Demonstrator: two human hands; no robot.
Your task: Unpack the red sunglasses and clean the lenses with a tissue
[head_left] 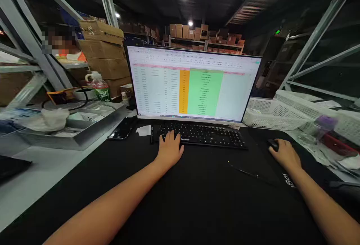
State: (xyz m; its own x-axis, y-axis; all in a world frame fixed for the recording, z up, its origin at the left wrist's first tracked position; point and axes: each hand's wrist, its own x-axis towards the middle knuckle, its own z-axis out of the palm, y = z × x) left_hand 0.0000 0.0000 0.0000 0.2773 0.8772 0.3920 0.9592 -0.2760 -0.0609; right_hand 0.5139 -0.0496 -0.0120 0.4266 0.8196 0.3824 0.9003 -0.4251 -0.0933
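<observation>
My left hand (169, 148) lies flat on the left end of a black keyboard (209, 135), fingers spread over the keys. My right hand (284, 154) is cupped over a black mouse (272, 144) on the black desk mat (197, 196). Behind the keyboard a wide monitor (194, 85) shows a spreadsheet with an orange column and a green block. A black pen (151, 134) lies upright-on beside the keyboard's left end.
A black phone (122, 129) and a paper slip (144, 130) lie left of the keyboard. A metal tray (81, 129) with a cloth and a green-labelled bottle (99, 86) stand at the left. White plastic baskets (281, 115) sit at the right. Cardboard boxes (105, 52) and another person are behind.
</observation>
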